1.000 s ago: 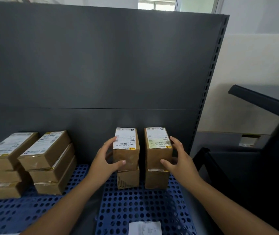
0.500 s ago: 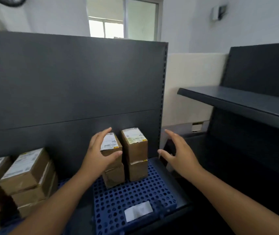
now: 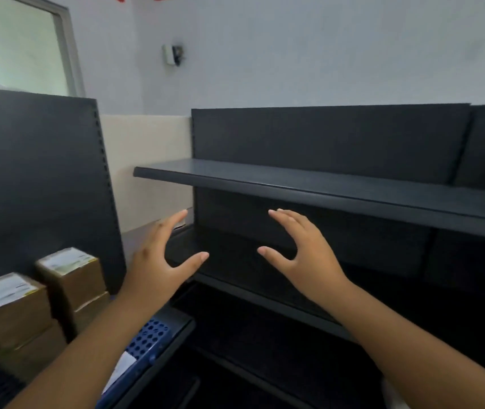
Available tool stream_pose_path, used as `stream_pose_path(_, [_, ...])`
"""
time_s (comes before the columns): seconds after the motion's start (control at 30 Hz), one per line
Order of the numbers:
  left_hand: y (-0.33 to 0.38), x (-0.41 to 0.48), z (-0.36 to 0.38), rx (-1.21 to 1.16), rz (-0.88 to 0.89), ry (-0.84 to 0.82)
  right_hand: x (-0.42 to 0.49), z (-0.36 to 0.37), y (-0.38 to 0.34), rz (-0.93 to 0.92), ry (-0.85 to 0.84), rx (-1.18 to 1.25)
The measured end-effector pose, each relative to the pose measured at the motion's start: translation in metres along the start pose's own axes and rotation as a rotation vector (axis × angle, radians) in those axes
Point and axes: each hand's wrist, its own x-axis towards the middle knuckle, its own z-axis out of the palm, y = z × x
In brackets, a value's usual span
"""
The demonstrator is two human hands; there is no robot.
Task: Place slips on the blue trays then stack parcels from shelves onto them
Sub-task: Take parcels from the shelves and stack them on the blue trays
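Observation:
Two short stacks of brown parcels with white labels stand at the lower left, one stack [image 3: 71, 283] behind the other [image 3: 11, 314]. They rest on a blue perforated tray [image 3: 147, 339], whose front corner shows under my left forearm. A white slip [image 3: 121, 366] lies on that tray's front edge. My left hand [image 3: 161, 259] and my right hand [image 3: 300, 253] hover in the air, fingers spread, palms facing each other, holding nothing. Both hands are in front of a dark shelf unit, well to the right of the parcels.
A dark shelf board [image 3: 324, 190] juts out at hand height, with a lower shelf [image 3: 265, 296] beneath it. A dark perforated back panel [image 3: 37, 184] stands behind the parcels. A window [image 3: 17, 45] sits top left, and a white wall lies beyond.
Both hands have let go of the two parcel stacks and lifted away. The view has swung right and upward, from the tray to the dark shelf unit.

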Motion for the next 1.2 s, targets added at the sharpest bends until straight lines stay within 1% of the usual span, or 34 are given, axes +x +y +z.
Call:
stream_pose_path(0.07, [0.037,0.004,0.03,-0.066,0.093,-0.026,-0.023,-0.047,0.016,0.053,0.062,-0.077])
stream_pose_path(0.37, [0.191,-0.003,0.153,-0.288,0.322,-0.162,-0.135,-0.24,0.07,0.258,0.251,-0.369])
stream_pose_path(0.6, [0.322,-0.034,0.23,-0.382,0.4,-0.223,-0.227,-0.375,0.114,0.376,0.325,-0.469])
stream_pose_path(0.73, [0.392,-0.044,0.264,-0.413,0.393,-0.259,-0.261,-0.44,0.137,0.398,0.332,-0.493])
stream_pose_path(0.83, [0.43,-0.045,0.284,-0.43,0.376,-0.272,-0.275,-0.476,0.153,0.393,0.32,-0.498])
stream_pose_path(0.93, [0.453,-0.039,0.301,-0.441,0.35,-0.283,-0.279,-0.503,0.17,0.378,0.327,-0.479])
stream_pose_path(1.1, [0.472,-0.009,0.331,-0.376,0.353,-0.335,-0.263,-0.529,0.207,0.373,0.316,-0.448])
stream_pose_path(1.2, [0.475,0.022,0.354,-0.347,0.314,-0.395,-0.24,-0.535,0.235,0.389,0.291,-0.412])
